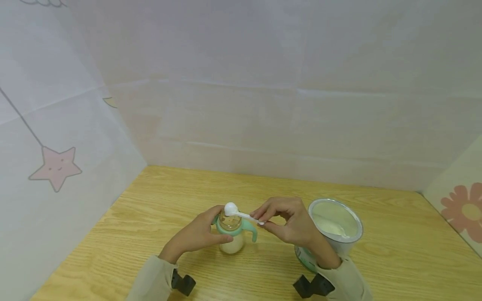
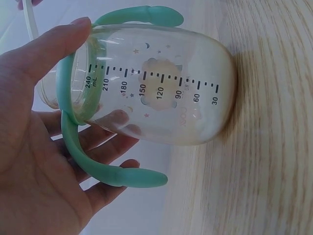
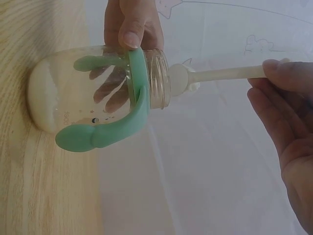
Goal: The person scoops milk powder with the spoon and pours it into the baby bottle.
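A clear baby bottle (image 2: 161,98) with a green two-handled ring stands upright and uncapped on the wooden table, pale powder at its bottom. My left hand (image 1: 205,232) grips it around the neck and ring, thumb on the near side and fingers behind. Between thumb and fingers, my right hand (image 1: 288,219) pinches the handle end of a white measuring scoop (image 3: 225,75). The scoop's bowl, heaped with white powder, is right over the bottle's open mouth (image 3: 160,78).
An open milk powder can (image 1: 340,246) with pale powder inside stands just right of my right forearm. Behind the table (image 1: 180,184) hangs a pale cloth backdrop (image 1: 263,125). Black wrist mounts (image 1: 183,283) sit at both sleeves.
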A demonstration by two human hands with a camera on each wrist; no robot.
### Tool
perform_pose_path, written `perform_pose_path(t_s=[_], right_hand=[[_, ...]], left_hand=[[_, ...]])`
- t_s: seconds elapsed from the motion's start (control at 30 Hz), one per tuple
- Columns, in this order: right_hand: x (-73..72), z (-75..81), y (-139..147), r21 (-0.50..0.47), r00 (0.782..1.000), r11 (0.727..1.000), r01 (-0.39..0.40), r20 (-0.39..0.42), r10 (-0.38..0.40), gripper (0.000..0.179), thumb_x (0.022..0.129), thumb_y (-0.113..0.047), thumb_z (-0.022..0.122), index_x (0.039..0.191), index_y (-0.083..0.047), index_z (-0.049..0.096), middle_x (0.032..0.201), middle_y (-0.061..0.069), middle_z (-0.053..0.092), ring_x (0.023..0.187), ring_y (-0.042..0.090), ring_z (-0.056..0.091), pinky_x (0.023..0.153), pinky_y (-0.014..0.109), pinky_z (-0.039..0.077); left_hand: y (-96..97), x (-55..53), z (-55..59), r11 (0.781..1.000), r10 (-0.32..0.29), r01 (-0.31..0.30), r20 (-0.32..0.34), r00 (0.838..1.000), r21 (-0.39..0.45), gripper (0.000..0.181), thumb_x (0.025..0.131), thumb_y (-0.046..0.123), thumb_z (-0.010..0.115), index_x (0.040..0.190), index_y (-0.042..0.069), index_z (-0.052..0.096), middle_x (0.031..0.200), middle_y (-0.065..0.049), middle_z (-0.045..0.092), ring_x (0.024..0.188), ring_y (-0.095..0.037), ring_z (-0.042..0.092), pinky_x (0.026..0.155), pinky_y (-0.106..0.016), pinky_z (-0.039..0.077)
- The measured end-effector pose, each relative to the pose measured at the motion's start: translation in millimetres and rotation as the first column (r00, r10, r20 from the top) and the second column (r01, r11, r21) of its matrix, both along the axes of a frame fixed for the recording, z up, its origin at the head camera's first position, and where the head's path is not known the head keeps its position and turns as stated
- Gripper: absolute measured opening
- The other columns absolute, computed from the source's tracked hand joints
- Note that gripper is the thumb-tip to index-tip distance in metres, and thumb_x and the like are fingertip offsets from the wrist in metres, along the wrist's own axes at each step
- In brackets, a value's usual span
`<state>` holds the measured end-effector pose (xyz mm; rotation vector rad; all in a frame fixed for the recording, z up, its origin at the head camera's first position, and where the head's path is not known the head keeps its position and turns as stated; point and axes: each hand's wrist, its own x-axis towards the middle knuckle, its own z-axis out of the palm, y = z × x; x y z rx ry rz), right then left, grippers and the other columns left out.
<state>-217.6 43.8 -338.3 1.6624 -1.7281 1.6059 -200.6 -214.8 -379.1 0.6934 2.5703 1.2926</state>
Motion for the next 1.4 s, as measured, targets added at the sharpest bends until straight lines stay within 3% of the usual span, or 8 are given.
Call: perform_pose_path(t_s=[0.33, 0.57, 0.8, 0.9, 1.07, 1.2, 1.4], right_hand=[[1.8, 0.1, -1.4, 0.005, 0.996, 0.996, 0.085, 0.005, -0.085, 0.022, 0.074, 0.022, 0.066, 0.083, 0.002, 0.065, 0.082, 0.023, 0.067, 0.083, 0.016, 0.07, 0.065, 0.027, 0.058], [3.3, -0.1, -3.0, -0.072, 0.979, 0.979, 0.189, 0.088, -0.182, 0.01, 0.08, 0.015, 0.066, 0.085, 0.006, 0.065, 0.083, 0.022, 0.067, 0.082, 0.008, 0.069, 0.065, 0.026, 0.058], [5.0, 4.2, -1.4, -0.16, 0.942, 0.94, 0.302, 0.202, -0.268, 0.01, 0.08, 0.016, 0.065, 0.087, 0.009, 0.064, 0.091, -0.005, 0.072, 0.077, 0.006, 0.069, 0.062, 0.02, 0.056], [6.8, 6.3, 0.4, -0.161, 0.926, 0.932, 0.324, 0.254, -0.278, 0.008, 0.08, 0.015, 0.065, 0.087, 0.011, 0.064, 0.091, -0.01, 0.072, 0.076, 0.006, 0.07, 0.063, 0.019, 0.056], [8.1, 7.5, -0.8, -0.163, 0.923, 0.941, 0.298, 0.301, -0.241, 0.006, 0.081, 0.014, 0.065, 0.086, 0.013, 0.062, 0.089, -0.009, 0.072, 0.076, 0.005, 0.07, 0.063, 0.02, 0.056], [7.6, 5.2, -3.0, -0.172, 0.943, 0.958, 0.231, 0.281, -0.177, 0.006, 0.081, 0.015, 0.064, 0.086, 0.012, 0.063, 0.092, -0.006, 0.072, 0.078, 0.008, 0.07, 0.063, 0.021, 0.056], [8.3, -0.3, -6.3, -0.056, 0.963, 0.987, 0.153, 0.231, -0.136, 0.007, 0.083, 0.014, 0.063, 0.087, 0.008, 0.063, 0.09, 0.009, 0.07, 0.083, 0.008, 0.068, 0.066, 0.024, 0.057]], left_hand=[[0.0, -0.8, 2.0, 1.0, -0.027, 0.027, -0.033, 0.999, -0.009, 0.073, 0.085, 0.032, 0.072, 0.142, 0.003, 0.036, 0.135, -0.012, 0.052, 0.122, -0.034, 0.052, 0.102, -0.054, 0.041], [-0.9, -1.7, -0.7, 1.0, -0.015, 0.013, -0.048, 0.999, -0.026, 0.073, 0.085, 0.035, 0.072, 0.142, 0.005, 0.037, 0.136, -0.013, 0.051, 0.124, -0.035, 0.05, 0.102, -0.057, 0.04], [-1.9, -2.5, -3.3, 1.0, -0.01, 0.01, -0.051, 0.999, -0.004, 0.071, 0.084, 0.034, 0.073, 0.14, 0.009, 0.039, 0.132, -0.009, 0.053, 0.122, -0.032, 0.051, 0.101, -0.057, 0.04], [-1.4, -2.2, -3.6, 1.0, -0.011, 0.011, -0.051, 0.999, -0.005, 0.071, 0.084, 0.035, 0.073, 0.14, 0.009, 0.039, 0.132, -0.009, 0.053, 0.123, -0.032, 0.051, 0.101, -0.057, 0.039], [-1.5, -2.1, -4.3, 1.0, -0.008, 0.008, -0.04, 0.999, -0.007, 0.072, 0.084, 0.035, 0.073, 0.141, 0.009, 0.038, 0.133, -0.01, 0.053, 0.123, -0.032, 0.05, 0.101, -0.057, 0.039], [-1.6, -2.0, -4.2, 1.0, -0.005, 0.005, -0.033, 0.999, -0.012, 0.075, 0.084, 0.036, 0.073, 0.143, 0.007, 0.036, 0.134, -0.012, 0.052, 0.123, -0.033, 0.05, 0.101, -0.057, 0.04], [-1.1, -1.9, -2.9, 1.0, -0.01, 0.01, -0.045, 0.999, -0.007, 0.075, 0.084, 0.034, 0.073, 0.142, 0.005, 0.036, 0.134, -0.011, 0.051, 0.123, -0.033, 0.05, 0.102, -0.056, 0.04]])
